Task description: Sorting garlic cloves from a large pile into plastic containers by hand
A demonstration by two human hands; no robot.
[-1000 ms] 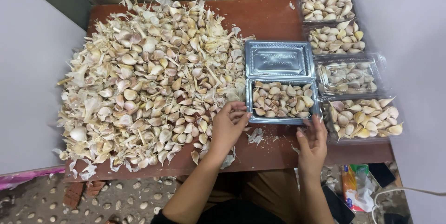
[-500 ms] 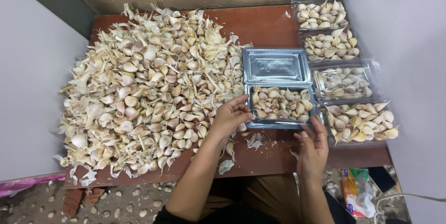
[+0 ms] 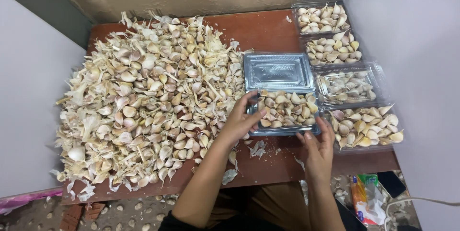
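Observation:
A clear plastic clamshell box lies open on the brown table, its tray filled with garlic cloves and its empty lid folded back behind it. My left hand grips the tray's left edge, thumb over the rim. At the tray's front right corner my right hand touches the edge with its fingertips. A big heap of loose garlic cloves and papery skins covers the left half of the table.
Several clear boxes of garlic line the right side: two at the back, one with its lid down, one heaped box in front. White walls flank both sides. A colourful packet and scattered cloves lie on the floor.
My left hand has shifted from the tray's front left corner up onto its left edge. My right hand has stayed at the front right corner.

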